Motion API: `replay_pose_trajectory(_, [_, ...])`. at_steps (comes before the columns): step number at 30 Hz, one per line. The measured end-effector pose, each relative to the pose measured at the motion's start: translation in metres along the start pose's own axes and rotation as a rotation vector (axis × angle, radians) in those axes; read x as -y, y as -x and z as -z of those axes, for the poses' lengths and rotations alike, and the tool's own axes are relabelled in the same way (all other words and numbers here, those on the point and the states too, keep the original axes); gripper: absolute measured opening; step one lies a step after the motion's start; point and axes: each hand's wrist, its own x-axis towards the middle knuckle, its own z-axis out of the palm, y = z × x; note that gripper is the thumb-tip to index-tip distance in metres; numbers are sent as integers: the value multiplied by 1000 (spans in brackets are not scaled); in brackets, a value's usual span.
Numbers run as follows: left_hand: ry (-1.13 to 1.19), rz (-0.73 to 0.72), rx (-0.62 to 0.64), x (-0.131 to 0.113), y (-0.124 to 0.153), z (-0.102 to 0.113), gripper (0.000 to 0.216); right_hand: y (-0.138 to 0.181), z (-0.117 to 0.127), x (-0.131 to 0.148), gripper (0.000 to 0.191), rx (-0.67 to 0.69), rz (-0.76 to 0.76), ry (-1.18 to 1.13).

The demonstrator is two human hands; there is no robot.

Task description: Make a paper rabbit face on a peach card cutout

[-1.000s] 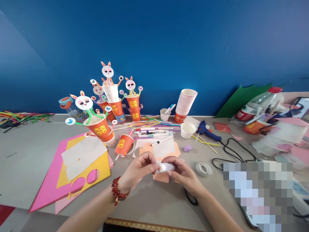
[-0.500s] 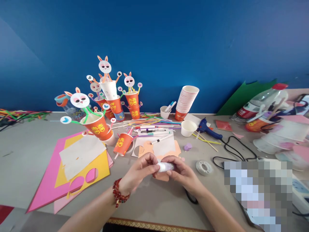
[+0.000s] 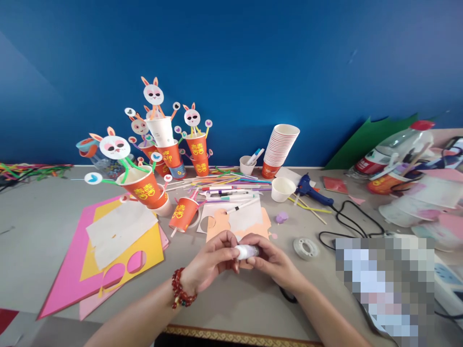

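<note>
A small tube with a white end and a translucent body [image 3: 246, 251] lies sideways between my two hands; its exact kind is unclear. My left hand [image 3: 221, 253] pinches the white end between thumb and fingers. Around the other end close the fingers of my right hand [image 3: 269, 255], covering part of it. Below and behind the hands are peach paper [image 3: 219, 226] with cut edges and a white sheet [image 3: 249, 217]. A white-barrelled marker [image 3: 240, 206] lies across these papers.
Red cups with rabbit faces [image 3: 141, 185] stand left, beside pink and yellow paper [image 3: 155, 241]. Behind the hands are straws, pens and a cup stack [image 3: 282, 147]. At right lie a glue gun [image 3: 313, 192], its cord, a tape roll [image 3: 306, 248] and a power strip [image 3: 446, 279].
Both hands keep hold of the tube, with only a slight shift of the fingers. The camera view has moved a little.
</note>
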Motion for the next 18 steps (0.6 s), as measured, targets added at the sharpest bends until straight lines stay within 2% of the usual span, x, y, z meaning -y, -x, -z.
replay_pose_trajectory(18, [-26, -32, 12, 7, -2, 6, 21, 2, 2, -6, 22, -14, -8, 27])
